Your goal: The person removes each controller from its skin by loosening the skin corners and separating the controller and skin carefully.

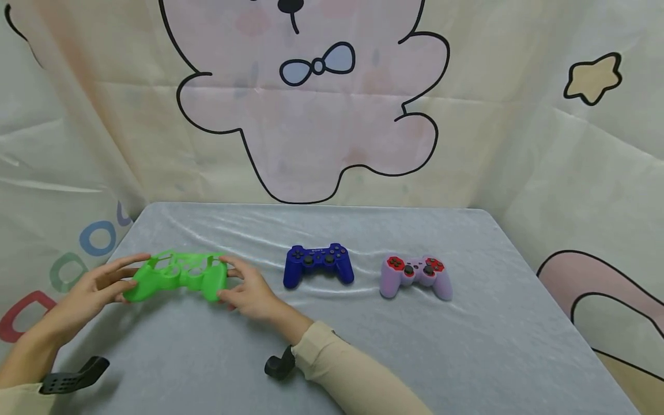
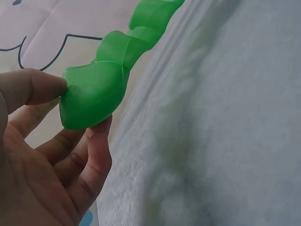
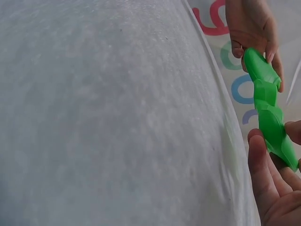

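A bright green game controller cover (image 1: 212,279), a hollow shell with cut-out openings, is held up above the table with its shadow on the cloth below. My left hand (image 1: 95,287) pinches its left grip between thumb and fingers, and the left wrist view shows that grip end (image 2: 91,94) close up. At the other end, my right hand (image 1: 251,291) pinches the right grip. Both hands (image 3: 277,197) appear in the right wrist view, one at each end of the cover (image 3: 273,127).
A dark blue game controller (image 1: 319,262) lies right of my right hand. Farther right lies a light purple controller (image 1: 415,276) with red button areas. Grey velvety cloth (image 1: 467,346) covers the table. Printed curtains (image 1: 321,127) hang behind it and at both sides.
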